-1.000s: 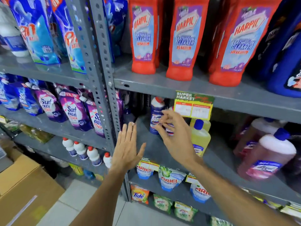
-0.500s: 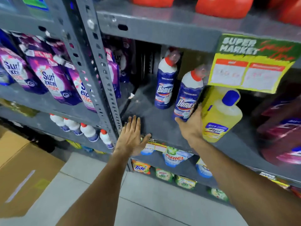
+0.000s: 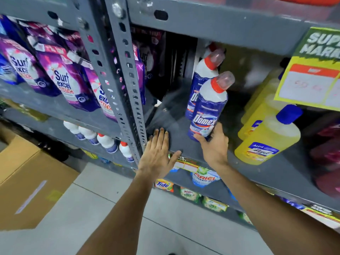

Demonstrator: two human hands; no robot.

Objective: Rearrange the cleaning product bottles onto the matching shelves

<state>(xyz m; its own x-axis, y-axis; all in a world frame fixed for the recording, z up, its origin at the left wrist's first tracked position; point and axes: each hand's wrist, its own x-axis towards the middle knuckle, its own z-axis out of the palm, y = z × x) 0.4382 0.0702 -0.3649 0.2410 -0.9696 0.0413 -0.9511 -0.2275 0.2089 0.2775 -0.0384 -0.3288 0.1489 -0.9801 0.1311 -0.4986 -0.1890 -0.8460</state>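
Note:
A blue-and-white Domex bottle with a red collar stands near the front of the grey shelf, and my right hand grips its base. A second Domex bottle stands right behind it, partly hidden. My left hand lies flat and open on the shelf's front edge, beside the upright post, holding nothing. Yellow Lizol bottles with blue caps lean to the right of the Domex pair.
A perforated grey post divides the shelving. Purple Surf Excel pouches fill the left bay, with small white bottles below them. A yellow-green price tag hangs top right. A cardboard box sits on the floor at left.
The view has moved closer to the shelf. My right hand has closed around the front Domex bottle's base and drawn it forward. My left hand has stayed flat on the shelf edge.

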